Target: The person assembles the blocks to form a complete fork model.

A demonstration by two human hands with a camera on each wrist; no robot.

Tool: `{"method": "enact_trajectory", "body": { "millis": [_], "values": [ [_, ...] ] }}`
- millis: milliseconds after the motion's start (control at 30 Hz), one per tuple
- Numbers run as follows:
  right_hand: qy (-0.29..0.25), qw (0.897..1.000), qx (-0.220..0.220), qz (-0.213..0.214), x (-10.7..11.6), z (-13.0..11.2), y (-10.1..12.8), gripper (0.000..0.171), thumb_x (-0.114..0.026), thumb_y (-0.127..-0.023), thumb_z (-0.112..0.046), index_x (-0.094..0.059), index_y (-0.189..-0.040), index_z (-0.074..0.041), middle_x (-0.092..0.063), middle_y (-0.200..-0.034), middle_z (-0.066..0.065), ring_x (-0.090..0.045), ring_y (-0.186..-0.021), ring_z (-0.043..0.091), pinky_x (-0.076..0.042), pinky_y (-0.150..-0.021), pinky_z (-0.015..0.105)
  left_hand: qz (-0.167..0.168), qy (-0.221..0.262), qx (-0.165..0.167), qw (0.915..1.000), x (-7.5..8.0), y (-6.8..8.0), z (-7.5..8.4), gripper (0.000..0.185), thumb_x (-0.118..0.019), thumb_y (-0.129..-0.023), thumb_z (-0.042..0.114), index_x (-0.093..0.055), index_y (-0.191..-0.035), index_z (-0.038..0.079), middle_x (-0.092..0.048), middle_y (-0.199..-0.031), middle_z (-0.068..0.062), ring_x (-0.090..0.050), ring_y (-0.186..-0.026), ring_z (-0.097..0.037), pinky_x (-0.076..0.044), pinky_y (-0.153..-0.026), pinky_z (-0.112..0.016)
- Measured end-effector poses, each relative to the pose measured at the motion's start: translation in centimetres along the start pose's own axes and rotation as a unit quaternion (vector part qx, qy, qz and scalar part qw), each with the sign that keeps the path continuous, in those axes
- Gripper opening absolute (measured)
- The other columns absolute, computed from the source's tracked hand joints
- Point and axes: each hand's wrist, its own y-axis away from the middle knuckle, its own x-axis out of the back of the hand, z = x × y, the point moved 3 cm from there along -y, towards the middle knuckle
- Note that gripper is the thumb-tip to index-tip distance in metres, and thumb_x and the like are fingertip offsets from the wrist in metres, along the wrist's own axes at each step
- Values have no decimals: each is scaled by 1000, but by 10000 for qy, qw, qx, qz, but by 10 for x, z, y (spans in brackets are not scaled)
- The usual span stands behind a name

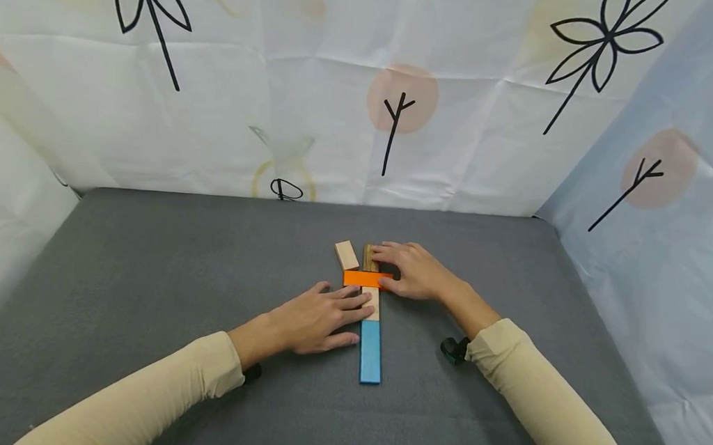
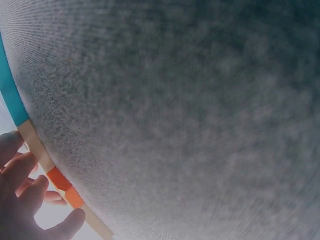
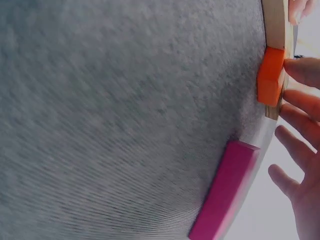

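On the dark grey cloth, flat blocks form a line: a blue block [image 1: 371,353] nearest me, a light wooden block [image 1: 374,312] above it, then an orange block [image 1: 361,279] lying crosswise, and a darker wooden block [image 1: 368,257] beyond. My left hand [image 1: 320,317] comes in from the left, its extended fingertips over the light wooden block and close to the orange one. From the right, my right hand [image 1: 418,273] touches the darker block with its fingers, the thumb at the orange block's right end. A second light wooden block [image 1: 346,255] lies tilted beyond the orange block's left end.
In the right wrist view a magenta block [image 3: 227,192] lies on the cloth near the right hand; the head view does not show it. Dark wrist devices [image 1: 455,350] sit at both cuffs. White patterned sheets [image 1: 340,109] hang behind and beside the grey surface [image 1: 139,268].
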Motion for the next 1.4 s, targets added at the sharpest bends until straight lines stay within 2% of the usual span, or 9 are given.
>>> {"method": "enact_trajectory", "body": {
  "millis": [233, 533, 700, 1000, 1200, 1400],
  "values": [
    [162, 9994, 304, 51, 0, -6, -1, 40, -58, -89, -25, -58, -128, -13, -49, -135, 12, -46, -122, 27, -32, -98, 52, -20, 20, -7, 10000, 1, 0, -1, 57, -34, -96, 53, -32, -145, 25, -26, -151, 2, -26, -136, -21, -33, -96, -54],
    [-50, 9999, 113, 28, 0, -4, 4, 42, -56, -92, -27, -54, -132, -14, -44, -139, 10, -38, -129, 29, -28, -100, 54, 41, 30, -43, 10000, 0, 1, -1, 56, -35, -96, 52, -33, -145, 24, -27, -150, 2, -27, -136, -21, -33, -96, -54],
    [-203, 9991, -238, 292, 7, 3, 25, 49, -58, -92, -30, -49, -135, -10, -44, -140, 10, -38, -129, 29, -27, -101, 55, 66, -5, -44, 10000, 1, 0, 1, 56, -36, -96, 52, -33, -145, 24, -28, -150, 1, -28, -136, -21, -34, -96, -54],
    [249, 9943, -769, 698, 16, 15, 72, 43, -64, -87, -28, -60, -124, -6, -57, -124, 13, -53, -113, 31, -38, -93, 52, -10, 14, 32, 10000, 2, 1, 2, 57, -36, -96, 52, -33, -145, 24, -28, -150, 1, -27, -136, -21, -33, -97, -54],
    [475, 9936, -682, 766, 13, 18, 89, 39, -66, -86, -28, -63, -119, -7, -60, -118, 13, -55, -108, 30, -40, -90, 51, -5, 36, 30, 10000, 1, 1, 1, 57, -37, -96, 51, -32, -145, 23, -28, -150, 1, -26, -136, -21, -32, -98, -54],
    [445, 9937, -587, 848, 8, 18, 91, 40, -66, -85, -28, -64, -118, -4, -57, -121, 15, -52, -110, 30, -40, -89, 51, -15, 65, 22, 10000, 1, 1, 1, 57, -37, -96, 51, -32, -145, 23, -28, -150, 1, -27, -136, -21, -32, -98, -54]
  ]
}}
